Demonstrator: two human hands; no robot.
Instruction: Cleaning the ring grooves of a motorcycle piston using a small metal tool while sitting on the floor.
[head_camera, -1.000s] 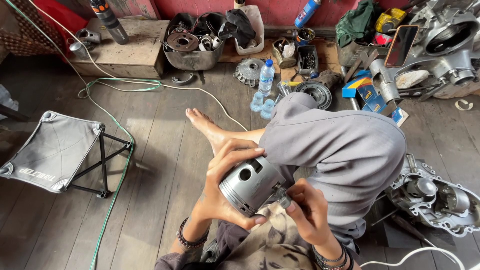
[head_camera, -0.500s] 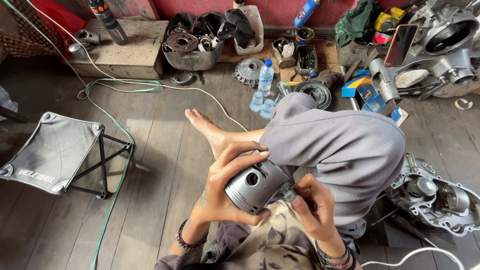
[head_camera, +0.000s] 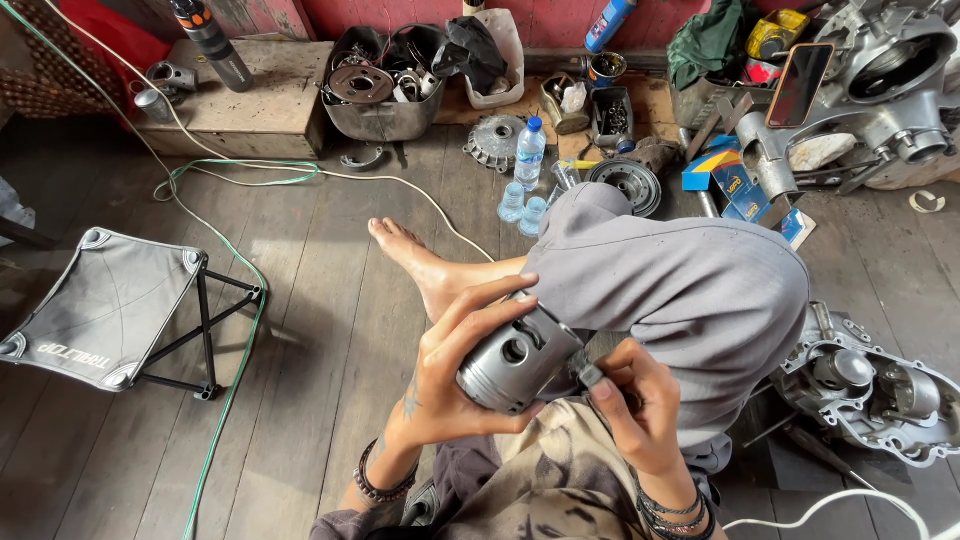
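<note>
The left hand (head_camera: 455, 375) was wrapped around a grey metal piston (head_camera: 515, 360), fingers curled over its top edge and thumb under its ringed crown, so the piston lay tilted on its side above the person's lap with its pin hole facing up toward the camera. The right hand (head_camera: 635, 405) sat just beside the piston's open skirt end, its fingers pinched shut on a small dark part (head_camera: 590, 377) that touched the piston there; what the part was could not be told. Behind both hands lay the person's bent knee in grey trousers (head_camera: 690, 290) and a bare foot (head_camera: 415, 262) resting on the plank floor (head_camera: 330, 330). An engine casing (head_camera: 875, 395) lay to the right, a folding stool (head_camera: 110, 310) to the left. Farther off stood a water bottle (head_camera: 529, 152), a metal tub of parts (head_camera: 380, 85) and a larger engine case (head_camera: 880, 75) by the wall.
</note>
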